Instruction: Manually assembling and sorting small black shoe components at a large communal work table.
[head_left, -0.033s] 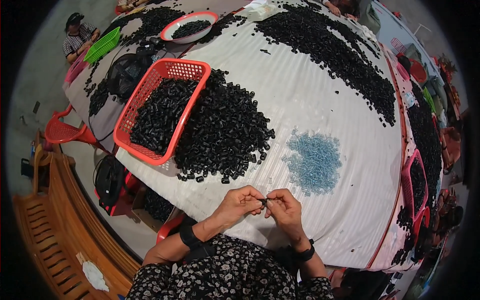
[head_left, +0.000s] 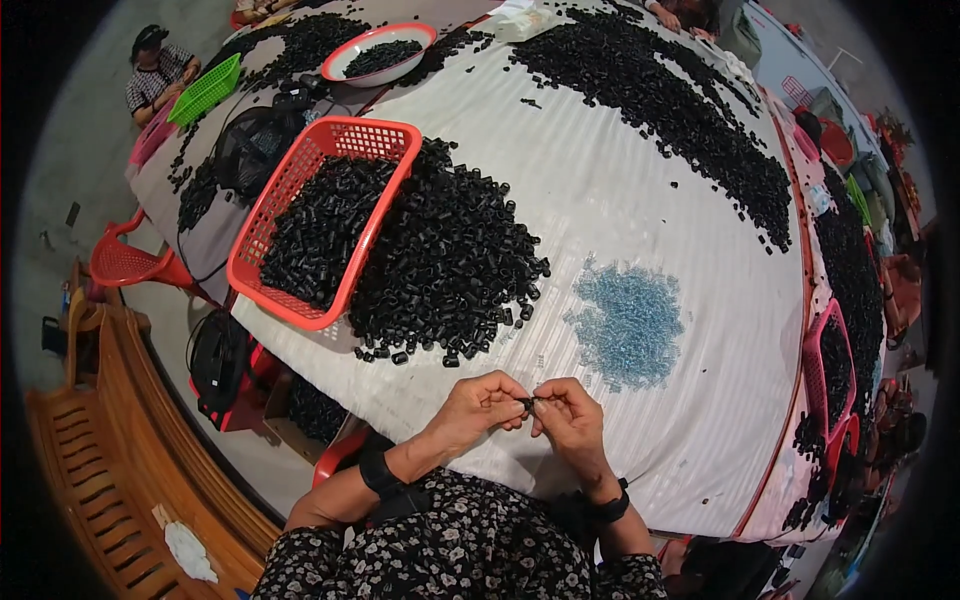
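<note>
Close to the table's near edge, my left hand (head_left: 477, 412) pinches a small black plastic part (head_left: 526, 404) between thumb and fingertips. My right hand (head_left: 568, 415) meets it from the other side, thumb and forefinger pressed together at the part's end; whatever small thing they hold is hidden. Beyond my left hand spreads a heap of short black cylindrical parts (head_left: 450, 260). Ahead of my right hand lies a flat pile of small clear bluish pieces (head_left: 628, 325). A red plastic basket (head_left: 375, 240), tilted against the black heap, holds more black parts.
A long band of black parts (head_left: 660, 100) covers the far right. At the far left are a red-rimmed basin (head_left: 380, 80), a green basket (head_left: 207, 90) and a black fan (head_left: 250, 150). A person (head_left: 160, 75) sits beyond. A wooden bench (head_left: 120, 450) stands left; a pink basket (head_left: 830, 365), right.
</note>
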